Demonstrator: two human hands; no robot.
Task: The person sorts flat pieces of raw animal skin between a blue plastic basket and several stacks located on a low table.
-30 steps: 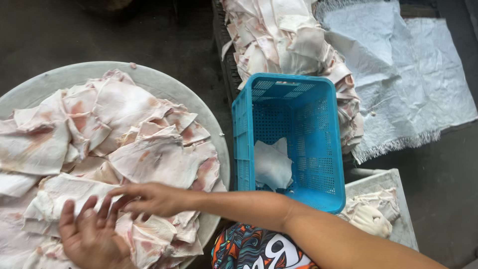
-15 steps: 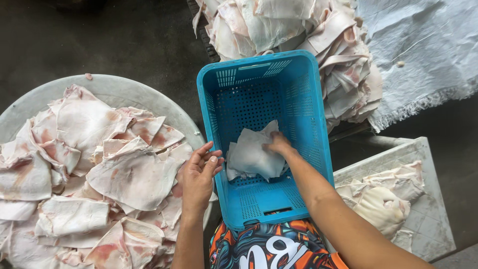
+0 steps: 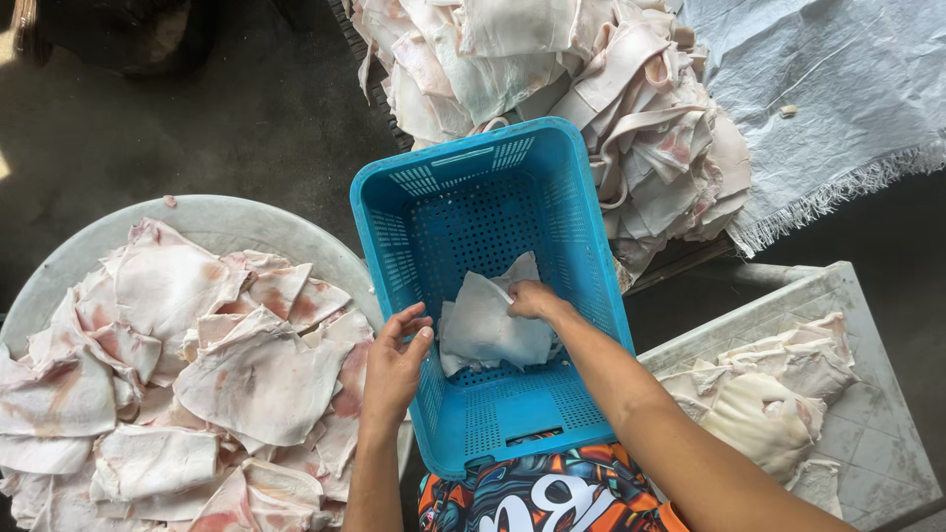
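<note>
A blue perforated plastic basket [image 3: 581, 227] rests against my lap in the middle of the view. Inside it lies a pale sheet of raw skin [image 3: 488, 325]. My right hand [image 3: 533, 299] reaches into the basket and pinches the top edge of that sheet. Just outside the basket's left wall, my left hand [image 3: 396, 363] hovers with fingers apart, holding nothing, beside the round tub [image 3: 212, 225] heaped with pink-stained white skin pieces [image 3: 187, 365].
A large heap of pale skins [image 3: 562, 89] lies behind the basket on a dark rack. A white woven sack [image 3: 838, 89] is spread at the top right. At the lower right stands a grey tray [image 3: 867, 424] holding a few skins. The floor is dark concrete.
My hands left the tub pile; the right one carried a skin piece into the basket and still grips it. The left hand moved to the basket's side. The view shifted right.
</note>
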